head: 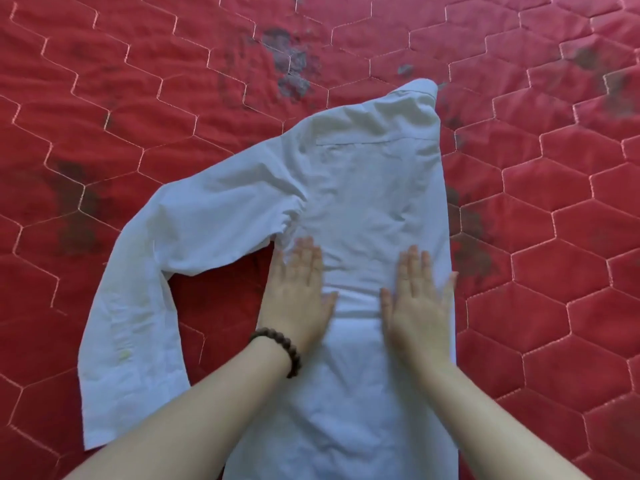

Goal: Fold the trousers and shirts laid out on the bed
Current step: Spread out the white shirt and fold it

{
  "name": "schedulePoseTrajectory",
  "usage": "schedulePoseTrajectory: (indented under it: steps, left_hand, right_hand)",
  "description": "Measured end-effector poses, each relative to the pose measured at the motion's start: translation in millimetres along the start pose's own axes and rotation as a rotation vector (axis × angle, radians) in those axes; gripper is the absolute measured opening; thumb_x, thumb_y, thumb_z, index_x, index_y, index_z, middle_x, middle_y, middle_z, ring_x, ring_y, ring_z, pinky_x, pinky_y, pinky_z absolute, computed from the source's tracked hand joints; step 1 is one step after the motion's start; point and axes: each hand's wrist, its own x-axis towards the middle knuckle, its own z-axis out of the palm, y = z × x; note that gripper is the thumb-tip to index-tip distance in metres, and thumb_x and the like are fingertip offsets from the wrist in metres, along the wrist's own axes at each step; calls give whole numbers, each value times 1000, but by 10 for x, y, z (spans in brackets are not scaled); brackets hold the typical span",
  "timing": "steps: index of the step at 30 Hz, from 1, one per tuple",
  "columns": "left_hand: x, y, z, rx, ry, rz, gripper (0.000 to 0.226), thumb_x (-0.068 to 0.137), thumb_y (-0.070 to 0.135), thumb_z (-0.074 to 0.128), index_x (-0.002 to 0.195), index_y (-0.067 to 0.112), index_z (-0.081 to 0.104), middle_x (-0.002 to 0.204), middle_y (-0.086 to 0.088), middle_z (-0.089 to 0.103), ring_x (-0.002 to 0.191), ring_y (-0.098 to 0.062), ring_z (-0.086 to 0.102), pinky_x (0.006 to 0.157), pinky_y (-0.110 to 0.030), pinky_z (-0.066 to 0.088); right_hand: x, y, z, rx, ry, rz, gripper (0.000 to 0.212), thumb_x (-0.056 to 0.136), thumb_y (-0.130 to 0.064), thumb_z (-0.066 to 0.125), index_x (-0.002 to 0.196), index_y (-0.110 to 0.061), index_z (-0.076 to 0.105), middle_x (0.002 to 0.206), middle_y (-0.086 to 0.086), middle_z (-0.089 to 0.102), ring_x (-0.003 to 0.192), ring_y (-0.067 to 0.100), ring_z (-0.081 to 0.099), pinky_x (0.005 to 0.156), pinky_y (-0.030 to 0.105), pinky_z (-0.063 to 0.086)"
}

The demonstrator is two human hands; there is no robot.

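1. A red quilted bed cover (571, 237) fills the whole view; no wall, floor or window shows.
2. Pale stitched lines (540, 282) divide the cover into hexagons, running from near to far.
3. Dark grey worn patches (289, 64) mark the far middle of the cover.
4. More dark blotches (78, 216) sit on the left, and others (474, 244) on the right.
5. A further stain (609, 81) lies at the far right edge.
6. The light is soft and even, and the fabric looks lightly wrinkled.
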Motion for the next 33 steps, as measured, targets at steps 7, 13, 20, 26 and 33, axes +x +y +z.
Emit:
schedulePoseTrajectory:
  steps: [7, 13, 20, 26, 33]
  left_hand:
    - [-672, -235, 341, 23, -63, 20, 70, 94, 55, 6, 149, 14, -10, 159, -6, -10, 145, -19, -14, 119, -42, -5]
    - [-1270, 158, 435, -82, 15, 138, 64, 90, 41, 28, 144, 10, 40, 152, -15, 34, 140, -31, 34, 112, -53, 27]
    - [-2121, 151, 805, -70, -2, 170, 67, 89, 52, 32, 147, 19, 31, 155, -13, 28, 143, -30, 26, 111, -50, 20]
    - [-2690, 20, 952, 18, -131, 87, 82, 83, 73, -1, 144, 27, -30, 152, -6, -36, 143, -25, -30, 117, -47, -14]
    - [-2993, -231, 658, -21, -203, -33, 73, 97, 58, 13, 149, 17, -18, 160, -6, -18, 146, -20, -21, 117, -42, -11]
  right_hand:
    - [-1042, -43, 103, -13, -46, 51, 58, 94, -32, 32, 142, 0, 42, 151, 13, 37, 139, 30, 35, 112, 63, 21]
    - [-1504, -407, 106, 17, -16, -8, 55, 90, -25, 35, 136, 2, 49, 147, 17, 42, 136, 33, 40, 109, 61, 28]
    - [-2382, -283, 260, 10, -85, 17, 66, 92, -43, 35, 146, -5, 34, 154, 12, 31, 143, 25, 27, 114, 56, 15]
    - [-3098, 2, 126, -52, -254, 98, 78, 95, -61, 12, 151, -7, 16, 159, 11, 13, 148, 22, 8, 118, 52, 8]
    - [-2967, -199, -156, -118, -394, 76, 75, 93, -54, 15, 150, -7, 2, 161, 11, 1, 149, 22, -1, 119, 51, -1]
